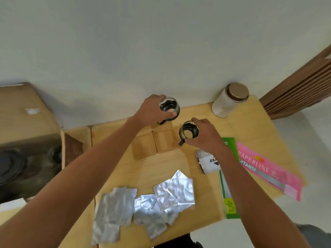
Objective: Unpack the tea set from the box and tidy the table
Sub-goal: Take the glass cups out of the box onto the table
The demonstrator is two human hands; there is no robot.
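Observation:
Two small glass cups with black handles are over the far part of the wooden table. My left hand grips the far cup from its left side, near the wall. My right hand holds the nearer cup by its rim and right side. Both cups hover at a cardboard tray with square compartments. A cardboard box stands at the far left.
Several silver foil pouches lie at the table's near middle. A small white packet, a green booklet and a pink receipt book lie to the right. A white jar with a brown lid stands by the wall.

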